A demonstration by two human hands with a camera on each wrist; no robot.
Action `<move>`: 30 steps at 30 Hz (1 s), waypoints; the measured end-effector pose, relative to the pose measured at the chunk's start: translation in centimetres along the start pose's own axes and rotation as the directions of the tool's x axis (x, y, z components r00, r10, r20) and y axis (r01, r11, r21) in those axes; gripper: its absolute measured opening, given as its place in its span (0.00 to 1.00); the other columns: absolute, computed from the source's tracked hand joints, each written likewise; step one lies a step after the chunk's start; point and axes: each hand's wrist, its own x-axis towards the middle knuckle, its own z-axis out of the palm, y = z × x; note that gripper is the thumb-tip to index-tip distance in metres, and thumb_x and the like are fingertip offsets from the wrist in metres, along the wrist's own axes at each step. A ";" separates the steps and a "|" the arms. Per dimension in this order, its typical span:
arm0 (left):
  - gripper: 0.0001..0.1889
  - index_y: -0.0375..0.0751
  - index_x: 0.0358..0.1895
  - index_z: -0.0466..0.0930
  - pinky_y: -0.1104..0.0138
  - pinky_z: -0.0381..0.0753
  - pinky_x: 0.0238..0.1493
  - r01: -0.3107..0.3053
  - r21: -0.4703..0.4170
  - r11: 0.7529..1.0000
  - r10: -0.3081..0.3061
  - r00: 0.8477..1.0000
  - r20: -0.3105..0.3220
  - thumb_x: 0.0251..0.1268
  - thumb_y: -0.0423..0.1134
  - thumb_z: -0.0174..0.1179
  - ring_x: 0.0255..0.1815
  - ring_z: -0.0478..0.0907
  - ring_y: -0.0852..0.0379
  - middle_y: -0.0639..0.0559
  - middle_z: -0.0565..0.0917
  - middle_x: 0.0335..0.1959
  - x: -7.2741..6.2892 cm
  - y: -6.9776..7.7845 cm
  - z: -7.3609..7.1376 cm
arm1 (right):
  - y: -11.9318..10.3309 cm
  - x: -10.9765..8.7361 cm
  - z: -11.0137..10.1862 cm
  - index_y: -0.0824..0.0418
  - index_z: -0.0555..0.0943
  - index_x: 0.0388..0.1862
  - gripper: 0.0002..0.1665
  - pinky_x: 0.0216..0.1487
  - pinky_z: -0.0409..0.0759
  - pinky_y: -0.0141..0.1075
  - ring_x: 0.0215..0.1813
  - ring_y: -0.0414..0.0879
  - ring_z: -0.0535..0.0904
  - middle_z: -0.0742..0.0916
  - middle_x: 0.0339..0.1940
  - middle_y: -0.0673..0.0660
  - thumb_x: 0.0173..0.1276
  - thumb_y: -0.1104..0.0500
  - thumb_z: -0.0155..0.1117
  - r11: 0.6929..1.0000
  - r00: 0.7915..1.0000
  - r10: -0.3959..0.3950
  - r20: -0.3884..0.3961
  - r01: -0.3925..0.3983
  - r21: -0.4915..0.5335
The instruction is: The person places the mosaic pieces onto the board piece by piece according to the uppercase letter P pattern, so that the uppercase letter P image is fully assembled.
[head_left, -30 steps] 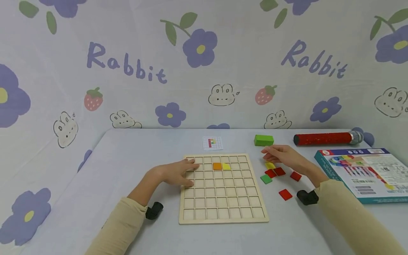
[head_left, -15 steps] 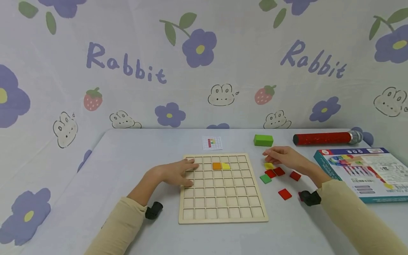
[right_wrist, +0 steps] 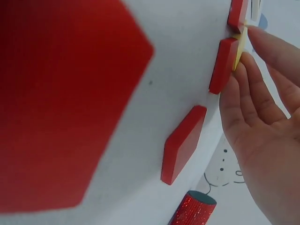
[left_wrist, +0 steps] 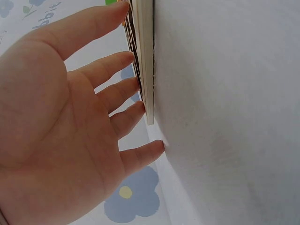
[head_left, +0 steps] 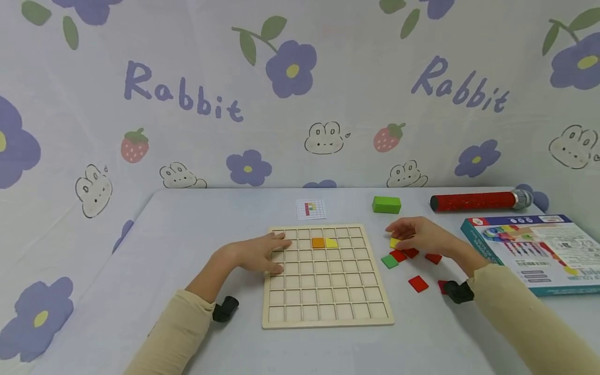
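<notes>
My left hand rests with fingers spread on the left edge of a wooden grid board; in the left wrist view its fingertips lie along the board's rim. An orange square tile and a yellow tile with one rounded corner sit side by side in the board's second row. Right of the board, my right hand is over loose tiles. Its thumb and fingers pinch a yellow tile at its edges, low by the tabletop. Red tiles lie right against it, partly hidden by the hand.
A green tile and several red tiles lie right of the board. Behind stand a pattern card, a green block and a red glittery cylinder. A flat game box lies at far right.
My right hand has lowered slightly, and its thumb has come down onto the yellow tile. The left hand and the board stay in place.
</notes>
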 end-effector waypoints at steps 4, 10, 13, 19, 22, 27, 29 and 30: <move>0.35 0.42 0.74 0.55 0.51 0.45 0.71 0.002 -0.004 1.000 -0.002 1.000 -0.002 0.68 0.45 0.58 0.76 0.38 0.45 0.43 0.47 0.76 0.0 0.0 0.0 | -0.4 0.4 0.2 0.67 0.77 0.56 0.23 0.52 0.77 0.45 0.51 0.56 0.76 0.83 0.47 0.60 0.62 0.65 0.67 0.999 1.000 -0.004 -0.011 0.003 -0.054; 0.35 0.42 0.75 0.55 0.51 0.45 0.71 0.008 -0.016 1.000 -0.008 1.000 0.002 0.68 0.45 0.58 0.76 0.37 0.46 0.44 0.46 0.76 -0.1 -0.1 0.2 | -0.9 0.7 0.5 0.65 0.78 0.56 0.24 0.48 0.79 0.42 0.48 0.55 0.75 0.81 0.45 0.60 0.60 0.65 0.69 0.995 0.998 0.048 -0.031 -0.051 -0.084; 0.35 0.41 0.74 0.54 0.51 0.46 0.71 -0.005 -0.019 1.000 0.005 1.000 0.005 0.68 0.44 0.58 0.76 0.38 0.45 0.42 0.46 0.76 -0.1 -0.1 0.2 | -0.9 0.7 0.6 0.64 0.78 0.56 0.24 0.44 0.78 0.39 0.48 0.56 0.73 0.80 0.44 0.60 0.60 0.65 0.69 0.994 0.997 0.072 -0.037 -0.075 -0.077; 0.35 0.41 0.74 0.54 0.51 0.46 0.71 -0.012 -0.009 1.000 0.012 1.000 0.003 0.68 0.44 0.58 0.76 0.38 0.45 0.42 0.46 0.76 -0.1 0.0 0.1 | -0.7 0.5 0.4 0.63 0.79 0.54 0.22 0.35 0.78 0.37 0.45 0.55 0.72 0.79 0.43 0.61 0.61 0.61 0.69 0.987 0.989 0.134 -0.060 -0.139 -0.084; 0.35 0.41 0.74 0.54 0.51 0.46 0.71 -0.012 -0.008 1.000 0.012 1.000 0.002 0.68 0.44 0.58 0.76 0.37 0.45 0.43 0.46 0.76 0.0 0.0 0.1 | -0.9 0.3 0.2 0.63 0.80 0.52 0.19 0.34 0.78 0.37 0.42 0.53 0.74 0.80 0.42 0.60 0.63 0.60 0.67 0.981 0.983 0.161 -0.085 -0.169 -0.098; 0.35 0.42 0.74 0.55 0.51 0.45 0.71 -0.005 -0.007 1.000 0.005 1.000 0.001 0.68 0.45 0.58 0.76 0.38 0.45 0.44 0.47 0.76 0.0 0.0 0.1 | -1.3 0.0 0.0 0.66 0.79 0.51 0.17 0.38 0.78 0.37 0.38 0.50 0.78 0.83 0.38 0.58 0.66 0.59 0.64 0.986 0.981 0.163 -0.105 -0.166 -0.020; 0.35 0.42 0.74 0.55 0.51 0.46 0.71 -0.003 -0.004 1.000 0.003 1.000 0.000 0.68 0.45 0.58 0.76 0.38 0.45 0.43 0.47 0.76 0.0 0.0 0.0 | -1.5 0.0 0.0 0.67 0.78 0.52 0.19 0.40 0.79 0.37 0.38 0.50 0.79 0.83 0.39 0.58 0.66 0.58 0.64 0.986 0.980 0.168 -0.103 -0.166 0.026; 0.35 0.42 0.74 0.55 0.51 0.46 0.71 -0.002 -0.002 1.000 0.002 1.000 -0.001 0.68 0.45 0.58 0.76 0.38 0.45 0.43 0.47 0.76 0.0 0.0 0.0 | -1.7 0.0 0.0 0.67 0.78 0.53 0.19 0.40 0.79 0.37 0.38 0.50 0.80 0.84 0.39 0.58 0.66 0.58 0.65 0.985 0.980 0.170 -0.101 -0.166 0.044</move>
